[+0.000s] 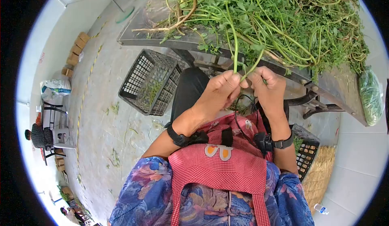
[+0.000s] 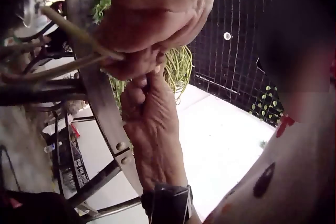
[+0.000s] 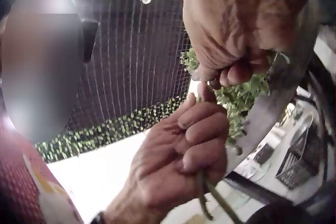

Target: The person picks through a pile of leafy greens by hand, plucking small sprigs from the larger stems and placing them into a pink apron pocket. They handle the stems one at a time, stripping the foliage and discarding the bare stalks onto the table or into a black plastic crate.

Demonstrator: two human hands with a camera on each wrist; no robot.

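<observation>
Both hands meet at the near edge of a metal table, over the lap. My left hand (image 1: 219, 90) curls its fingers round the lower ends of thin green plant stems (image 1: 235, 50); in the right wrist view two stem ends (image 3: 220, 203) stick out below that fist. Close beside it, my right hand (image 1: 269, 89) pinches a thin stem (image 1: 254, 66) between thumb and fingers, its fingertips almost against the left ones. The pinched tip is mostly hidden by the fingers. Behind the hands lies a large heap of leafy green plants (image 1: 259, 19).
The metal table (image 1: 158, 42) has a hard front edge and legs below. A black plastic crate (image 1: 135, 74) with some stems stands on the floor at left, another crate (image 1: 306, 157) at right. A bag of greens (image 1: 369, 100) hangs by the table's right end. A person (image 1: 39, 135) sits far left.
</observation>
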